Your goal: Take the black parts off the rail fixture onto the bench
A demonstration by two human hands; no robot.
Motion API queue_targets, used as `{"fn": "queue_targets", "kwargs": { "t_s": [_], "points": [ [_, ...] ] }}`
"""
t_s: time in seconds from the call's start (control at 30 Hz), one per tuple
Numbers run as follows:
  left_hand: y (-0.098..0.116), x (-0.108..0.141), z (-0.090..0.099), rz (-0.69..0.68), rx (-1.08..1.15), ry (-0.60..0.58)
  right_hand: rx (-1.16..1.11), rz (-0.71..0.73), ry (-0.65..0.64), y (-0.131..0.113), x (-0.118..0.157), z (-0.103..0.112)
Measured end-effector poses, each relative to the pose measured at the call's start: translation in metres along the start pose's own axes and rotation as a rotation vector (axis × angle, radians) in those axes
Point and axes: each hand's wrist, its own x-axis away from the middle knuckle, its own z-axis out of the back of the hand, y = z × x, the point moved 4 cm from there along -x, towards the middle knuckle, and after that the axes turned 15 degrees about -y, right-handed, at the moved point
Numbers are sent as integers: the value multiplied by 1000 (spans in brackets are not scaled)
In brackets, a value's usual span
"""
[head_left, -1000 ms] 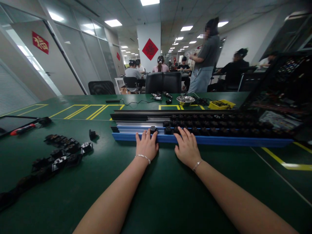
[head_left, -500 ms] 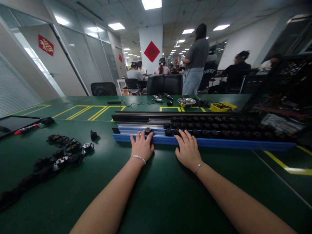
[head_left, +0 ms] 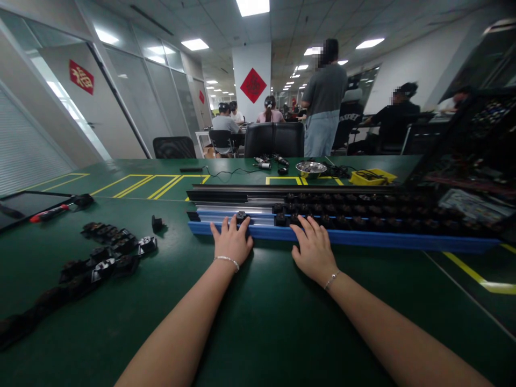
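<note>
A long blue rail lies across the table in front of me, with a row of black block-shaped parts set along it. Over the rail's left part, my left hand rests with fingers spread on its near edge. Its fingertips are at a lone black block sitting in the channel; contact is partly hidden. My right hand lies on the rail farther right, fingers stretched out and touching its front edge by the row's left end. Behind the blue rail are black rails, some holding more black blocks.
Loose black blocks lie in a cluster on the green table at left. Beyond them are a red-handled screwdriver and a dark flat panel. A metal bowl and yellow tray stand at the back. People are in the background.
My left hand and the lone black block have shifted slightly left along the rail. My right hand stays at nearly the same place on the rail. The standing person's arm has lowered.
</note>
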Motion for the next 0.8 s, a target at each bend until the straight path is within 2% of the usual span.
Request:
{"fn": "queue_targets", "kwargs": {
  "t_s": [0.3,0.57,0.8],
  "points": [
    [-9,-5,9,44,4,-24,5,-1,-11,0,1,2],
    [-25,-11,21,112,4,-224,6,8,-6,0,0,2],
    [-43,-14,22,182,3,-324,17,7,-9,1,0,2]
  ]
}}
